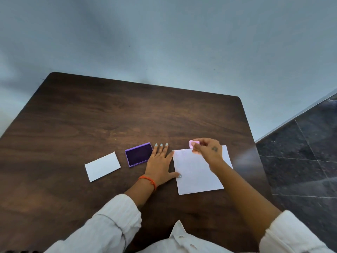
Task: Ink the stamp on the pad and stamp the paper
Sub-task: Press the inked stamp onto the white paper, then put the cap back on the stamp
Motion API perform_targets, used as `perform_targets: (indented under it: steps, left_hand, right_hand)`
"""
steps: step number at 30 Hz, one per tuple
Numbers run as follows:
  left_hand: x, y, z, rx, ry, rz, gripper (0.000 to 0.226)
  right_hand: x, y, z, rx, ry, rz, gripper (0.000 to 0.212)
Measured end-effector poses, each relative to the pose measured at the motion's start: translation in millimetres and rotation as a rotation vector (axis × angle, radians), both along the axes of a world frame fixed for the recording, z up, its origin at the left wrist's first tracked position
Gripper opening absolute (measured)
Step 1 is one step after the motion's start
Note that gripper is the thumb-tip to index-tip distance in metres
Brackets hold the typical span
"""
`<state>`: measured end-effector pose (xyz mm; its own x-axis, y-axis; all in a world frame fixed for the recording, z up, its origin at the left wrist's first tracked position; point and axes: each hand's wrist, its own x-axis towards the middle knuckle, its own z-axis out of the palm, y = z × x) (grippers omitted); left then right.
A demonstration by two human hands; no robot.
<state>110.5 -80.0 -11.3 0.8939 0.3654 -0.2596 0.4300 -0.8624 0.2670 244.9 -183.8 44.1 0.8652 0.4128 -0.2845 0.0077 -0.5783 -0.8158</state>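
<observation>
Right of centre, the right hand (207,150) pinches a small pink stamp (193,143) over the white paper sheet's (197,172) top edge, while the flat, spread left hand (160,161) pins its side beside the open purple ink pad (139,155), likely to stop slipping.

Single head cam, looks forward and steeply down over the table (109,115), close above both forearms; wall beyond.

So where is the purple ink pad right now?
In the head view the ink pad lies open on the table, between the white lid and the left hand.
</observation>
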Motion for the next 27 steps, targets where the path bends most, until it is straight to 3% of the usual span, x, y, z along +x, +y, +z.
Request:
perform_targets:
  steps: [4, 8, 14, 22, 27]
  left_hand:
    - [-3, 0, 2, -0.019, -0.029, 0.027, 0.088]
    - [-9, 0, 8, -0.073, -0.143, 0.086, 0.082]
    - [-50, -10, 12, -0.205, -0.412, 0.252, 0.069]
    - [-77, -20, -4, -0.247, -0.353, 0.444, 0.069]
    - [-72, -18, -5, -0.267, -0.388, 0.494, 0.044]
  right_hand:
    - [-11, -22, 12, 0.418, 0.601, -0.255, 0.016]
    - [-25, -41, 3, 0.624, 0.854, -0.356, 0.025]
    - [-45, -54, -9, 0.679, 0.967, -0.390, 0.019]
    - [-65, -59, -20, 0.639, 1.006, -0.363, 0.010]
    - [-71, -57, -22, 0.629, 1.010, -0.348, 0.012]
